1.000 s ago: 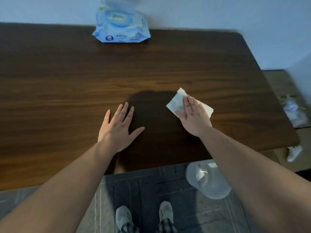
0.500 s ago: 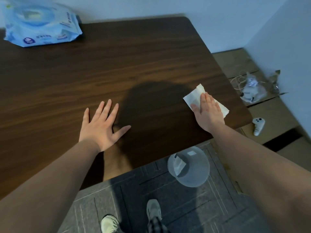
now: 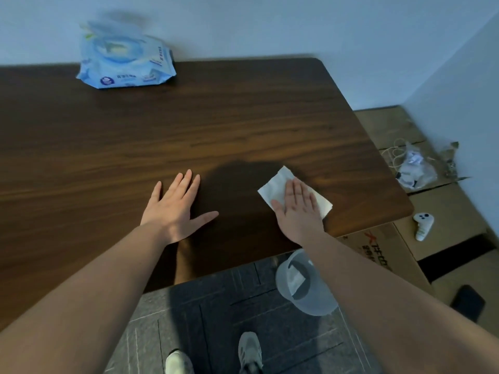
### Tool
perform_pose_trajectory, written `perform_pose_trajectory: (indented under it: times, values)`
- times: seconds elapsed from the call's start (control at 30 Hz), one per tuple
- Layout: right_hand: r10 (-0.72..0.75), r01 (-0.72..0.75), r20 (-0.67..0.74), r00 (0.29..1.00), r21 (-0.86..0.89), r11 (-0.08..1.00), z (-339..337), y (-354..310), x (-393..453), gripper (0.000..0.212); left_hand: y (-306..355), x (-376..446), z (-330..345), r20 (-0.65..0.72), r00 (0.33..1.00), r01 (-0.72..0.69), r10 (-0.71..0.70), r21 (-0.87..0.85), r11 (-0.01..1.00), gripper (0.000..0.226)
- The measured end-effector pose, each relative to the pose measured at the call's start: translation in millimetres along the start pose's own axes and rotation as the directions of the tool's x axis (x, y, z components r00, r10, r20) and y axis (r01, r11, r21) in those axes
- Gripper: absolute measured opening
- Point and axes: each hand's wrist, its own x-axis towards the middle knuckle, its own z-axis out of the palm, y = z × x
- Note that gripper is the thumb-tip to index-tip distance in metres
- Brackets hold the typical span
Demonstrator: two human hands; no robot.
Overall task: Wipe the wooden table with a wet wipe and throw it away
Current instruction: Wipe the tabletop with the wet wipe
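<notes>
A dark wooden table (image 3: 189, 136) fills most of the view. My right hand (image 3: 297, 209) lies flat on a white wet wipe (image 3: 275, 188) near the table's front right corner and presses it onto the wood. My left hand (image 3: 175, 206) rests palm down on the table with fingers spread and holds nothing. A clear plastic bin (image 3: 307, 290) stands on the floor below the table's front edge, under my right forearm, with a used wipe inside. A blue pack of wet wipes (image 3: 124, 63) lies at the table's far edge by the wall.
Cardboard boxes (image 3: 445, 220) lie on the floor right of the table, with a white controller (image 3: 423, 225), a plastic bag with cables (image 3: 415, 168) and a dark phone (image 3: 467, 302). My shoes (image 3: 249, 352) stand on grey carpet. Walls close the back and right.
My right hand has slid the wipe back left, away from the table's right edge. The left hand stays flat on the wood. The camera view swung back left.
</notes>
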Motion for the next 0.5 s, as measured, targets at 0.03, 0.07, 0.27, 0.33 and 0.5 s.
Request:
perform_pose_trajectory:
  times: [0.03,0.07,0.27,0.33,0.5]
  values:
    - [-0.041,0.041,0.006,0.999,-0.003,0.999,4,-20,-2,0.068,-11,-9,-1,-0.005,1.000,0.022,-0.022,-0.008,1.000,0.096]
    - [-0.086,0.086,0.011,0.996,-0.013,0.996,8,-42,-4,0.068,-23,-18,-1,-0.009,0.999,0.050,-0.051,-0.014,0.999,0.096]
    - [-0.373,0.374,0.038,0.927,-0.070,0.925,34,-182,-21,0.068,-124,-94,2,-0.022,0.968,0.248,-0.248,-0.024,0.968,0.099]
    - [-0.444,0.448,0.062,0.894,-0.072,0.891,42,-226,-26,0.068,-162,-127,4,0.016,0.947,0.321,-0.321,0.013,0.947,0.104]
    - [-0.577,0.587,0.111,0.809,-0.099,0.803,63,-328,-45,0.067,-250,-212,14,0.034,0.855,0.518,-0.518,0.002,0.855,0.119]
